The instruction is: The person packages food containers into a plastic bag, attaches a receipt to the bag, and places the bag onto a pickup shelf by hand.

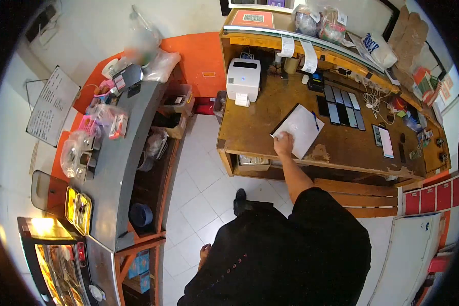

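My right hand (284, 144) reaches forward over the wooden desk (262, 127). Its fingers are closed at the lower left corner of a notebook (302, 130) with white pages and a dark edge. A blue pen (315, 120) lies along the notebook's right side. Low beside my body, my left hand (204, 252) shows only in part; the sleeve and torso hide the rest, and whether it holds anything is not visible. Several phones (341, 106) lie in rows to the right of the notebook, with a card terminal (315, 81) behind them.
A white label printer (244, 79) stands at the desk's back left. Two more phones (384, 141) and tangled white cables (376, 98) lie on the right. A grey counter (118, 158) with bags and a lit food warmer (53, 265) runs along the left. Tiled floor (199, 178) lies between.
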{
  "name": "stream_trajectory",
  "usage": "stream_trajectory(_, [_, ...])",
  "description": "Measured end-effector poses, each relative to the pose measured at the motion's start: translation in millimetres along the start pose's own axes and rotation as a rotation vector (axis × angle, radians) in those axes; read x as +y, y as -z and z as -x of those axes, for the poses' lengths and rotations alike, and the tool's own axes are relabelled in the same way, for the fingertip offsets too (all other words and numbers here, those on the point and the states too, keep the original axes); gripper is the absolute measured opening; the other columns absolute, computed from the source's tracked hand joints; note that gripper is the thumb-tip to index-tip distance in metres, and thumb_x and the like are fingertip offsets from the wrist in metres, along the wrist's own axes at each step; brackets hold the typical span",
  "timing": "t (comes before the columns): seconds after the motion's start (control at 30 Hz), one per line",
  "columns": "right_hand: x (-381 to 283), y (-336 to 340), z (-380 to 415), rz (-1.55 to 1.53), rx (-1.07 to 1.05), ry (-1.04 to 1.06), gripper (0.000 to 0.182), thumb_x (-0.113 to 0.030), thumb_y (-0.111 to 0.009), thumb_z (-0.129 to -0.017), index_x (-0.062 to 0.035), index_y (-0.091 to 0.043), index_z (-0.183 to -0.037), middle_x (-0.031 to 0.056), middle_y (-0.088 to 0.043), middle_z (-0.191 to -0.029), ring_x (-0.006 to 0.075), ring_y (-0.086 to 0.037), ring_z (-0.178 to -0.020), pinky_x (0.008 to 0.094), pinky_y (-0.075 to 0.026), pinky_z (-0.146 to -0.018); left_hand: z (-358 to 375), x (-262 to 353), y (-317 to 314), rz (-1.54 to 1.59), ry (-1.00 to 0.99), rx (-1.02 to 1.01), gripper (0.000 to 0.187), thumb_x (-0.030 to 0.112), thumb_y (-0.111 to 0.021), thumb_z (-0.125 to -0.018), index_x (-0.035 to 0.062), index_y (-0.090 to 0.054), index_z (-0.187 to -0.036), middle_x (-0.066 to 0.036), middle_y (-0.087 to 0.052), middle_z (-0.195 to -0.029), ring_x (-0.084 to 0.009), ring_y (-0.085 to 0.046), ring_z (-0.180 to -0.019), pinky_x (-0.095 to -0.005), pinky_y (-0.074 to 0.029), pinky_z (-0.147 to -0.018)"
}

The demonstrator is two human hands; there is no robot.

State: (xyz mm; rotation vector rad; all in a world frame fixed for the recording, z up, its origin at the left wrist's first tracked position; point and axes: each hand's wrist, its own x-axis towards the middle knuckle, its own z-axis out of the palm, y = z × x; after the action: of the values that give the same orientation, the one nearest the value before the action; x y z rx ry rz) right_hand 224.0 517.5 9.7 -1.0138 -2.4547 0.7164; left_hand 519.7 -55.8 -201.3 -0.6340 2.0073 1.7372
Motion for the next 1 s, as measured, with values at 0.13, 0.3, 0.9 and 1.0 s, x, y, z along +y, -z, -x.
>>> stream_trajectory(0.13, [-36,-26,-59,0.113,-0.37,0.256,0.062,-0.025,-0.07,-0.083,-0.0085,-0.046,-0.137,0.0163,-0.036,-0.145,0.0341,-0.037,-0.133,0.0431,-0.037,-0.109,-78,36,-6,0.021,-0.014,-0.013,0.036,0.028,-0.068,-0.089,0.0007,-0.063,-0.112,-0.012,-0.07,-0.094,-0.0171,-0.065,-0.085,-0.0301,-0.053,-0.073])
stream_trajectory(0.3, [-89,-79,-93,0.213,-0.442,0.071,0.071,-0.031,-0.064,-0.088,-0.0057,-0.032,-0.146,0.0156,-0.023,-0.154,0.0356,-0.028,-0.139,0.0462,-0.032,-0.112,-141,159,11,-0.264,-0.311,0.093,0.03,0.026,-0.066,-0.091,0.0013,-0.064,-0.108,-0.009,-0.069,-0.092,-0.0171,-0.065,-0.082,-0.029,-0.052,-0.068])
stream_trajectory(0.9, [-4,-78,-64,-0.967,0.852,-0.564,0.019,-0.014,-0.065,-0.088,-0.0038,-0.059,-0.103,0.0062,-0.067,-0.096,0.0162,-0.064,-0.088,0.0301,-0.05,-0.071,-286,516,-250,-0.667,-0.635,-0.656,0.022,0.016,-0.063,-0.092,-0.0013,-0.064,-0.106,-0.013,-0.069,-0.097,-0.0197,-0.066,-0.086,-0.031,-0.053,-0.074])
stream_trajectory(1.0, [17,-46,-35,-1.198,0.633,-0.921,0.023,-0.011,-0.065,-0.087,-0.0059,-0.057,-0.108,0.0069,-0.067,-0.099,0.0174,-0.065,-0.088,0.0293,-0.051,-0.071,-303,527,-317,-0.689,-0.627,-0.997,0.023,0.015,-0.064,-0.091,-0.0009,-0.063,-0.107,-0.013,-0.068,-0.1,-0.019,-0.065,-0.09,-0.0313,-0.052,-0.077])
